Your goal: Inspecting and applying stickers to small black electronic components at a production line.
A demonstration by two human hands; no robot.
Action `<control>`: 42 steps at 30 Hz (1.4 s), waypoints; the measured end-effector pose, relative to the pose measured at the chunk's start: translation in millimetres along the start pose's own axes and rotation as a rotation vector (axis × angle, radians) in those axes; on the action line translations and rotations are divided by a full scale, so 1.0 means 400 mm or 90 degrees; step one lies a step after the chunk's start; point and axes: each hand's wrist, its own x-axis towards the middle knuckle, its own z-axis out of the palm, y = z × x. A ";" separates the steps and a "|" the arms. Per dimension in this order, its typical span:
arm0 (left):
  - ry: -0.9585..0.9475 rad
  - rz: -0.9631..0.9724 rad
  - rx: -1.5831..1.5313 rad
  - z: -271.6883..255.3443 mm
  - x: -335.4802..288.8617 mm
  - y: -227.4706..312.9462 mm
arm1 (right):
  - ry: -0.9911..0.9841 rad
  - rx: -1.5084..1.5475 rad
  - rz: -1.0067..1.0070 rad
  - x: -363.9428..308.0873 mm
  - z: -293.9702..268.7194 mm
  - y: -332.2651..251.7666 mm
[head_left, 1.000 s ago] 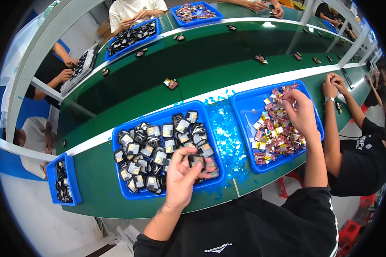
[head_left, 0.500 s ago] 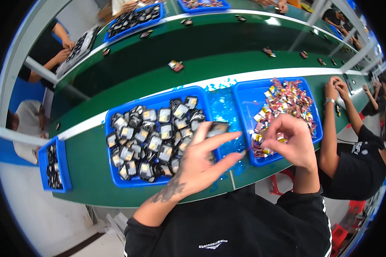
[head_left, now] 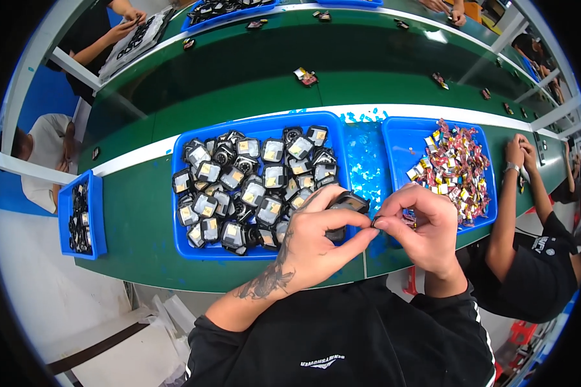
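Watching the head view here, my left hand (head_left: pixel 316 242) is wrapped around a small black part (head_left: pixel 347 205), thumb and fingers clamped on it, right over the near right corner of the big blue tray (head_left: pixel 258 253). My right hand (head_left: pixel 426 226) is pinched shut just beside it, thumb and forefinger meeting at the part's right edge. There's something tiny in that pinch, but I can't tell what it is.

That left tray is piled with more black parts (head_left: pixel 252 187), most with a pale square on top. To the right sits a second blue tray (head_left: pixel 403 138) with a heap of little colourful packets (head_left: pixel 452 169), mostly red and yellow. Both trays rest on the green bench (head_left: pixel 142 219), and beyond them a dark green belt (head_left: pixel 239 71) runs with a few stray pieces on it.

A smaller blue bin (head_left: pixel 64 216) sits at the far left end. On my right, another person's forearm (head_left: pixel 507 213) in a black shirt leans on the bench.
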 end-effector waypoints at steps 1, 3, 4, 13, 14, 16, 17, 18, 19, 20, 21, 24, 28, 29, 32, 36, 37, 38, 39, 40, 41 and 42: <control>0.009 -0.020 -0.028 -0.002 0.001 0.002 | -0.003 -0.020 -0.031 0.005 0.003 0.001; 0.012 -0.016 -0.019 -0.004 -0.001 0.001 | -0.008 -0.040 -0.061 0.012 0.008 -0.001; 0.024 -0.007 -0.009 -0.003 -0.003 -0.002 | -0.026 -0.060 -0.050 0.015 0.008 -0.007; 0.038 -0.110 -0.092 -0.008 0.001 -0.028 | 0.041 -0.290 -0.238 0.004 0.025 0.011; 0.051 -0.106 -0.087 -0.004 0.003 -0.027 | 0.074 -0.303 -0.155 0.004 0.024 0.035; 0.063 -0.099 -0.083 0.001 0.003 -0.036 | 0.053 -0.410 -0.099 0.029 0.016 0.106; 0.043 -0.113 -0.147 0.007 0.001 -0.057 | -0.012 -0.481 -0.045 0.030 0.019 0.107; 0.021 -0.127 -0.211 0.011 -0.001 -0.066 | -0.038 -0.406 -0.047 0.021 0.013 0.111; 0.023 -0.125 -0.210 0.011 -0.003 -0.069 | -0.066 -0.327 -0.051 0.017 0.014 0.116; 0.014 -0.175 -0.282 0.010 -0.007 -0.070 | -0.023 -0.247 -0.022 0.011 0.017 0.106; 0.005 -0.225 -0.354 0.007 -0.006 -0.070 | 0.020 -0.166 0.007 0.015 0.023 0.084; -0.049 -0.254 -0.369 0.002 -0.008 -0.066 | -0.011 0.005 0.027 0.011 0.033 0.061; -0.076 -0.196 -0.347 0.002 -0.018 -0.072 | -0.042 0.260 0.037 -0.004 0.035 0.076; -0.046 -0.162 -0.350 0.003 -0.017 -0.070 | 0.007 0.381 0.047 -0.011 0.042 0.080; 0.066 -0.132 -0.365 0.006 -0.005 -0.066 | 0.124 0.213 0.020 -0.029 0.041 0.076; 0.153 -0.155 -0.469 0.025 0.011 -0.087 | 0.045 -0.063 0.012 -0.003 0.059 0.024; 0.176 -0.141 -0.491 0.033 0.015 -0.092 | 0.043 -0.063 0.012 0.005 0.068 0.014; 0.120 -0.163 -0.495 0.024 0.013 -0.089 | 0.051 -0.080 0.020 0.012 0.080 0.005; 0.121 -0.164 -0.495 0.023 0.008 -0.081 | 0.059 -0.096 0.028 0.020 0.091 -0.001; 0.108 -0.169 -0.487 0.024 -0.004 -0.071 | 0.069 -0.141 0.009 0.029 0.101 -0.002; 0.095 -0.175 -0.478 0.026 -0.011 -0.066 | 0.068 -0.142 0.010 0.034 0.107 -0.002; 0.094 -0.141 -0.487 0.029 -0.015 -0.072 | 0.089 -0.145 0.051 0.038 0.111 -0.001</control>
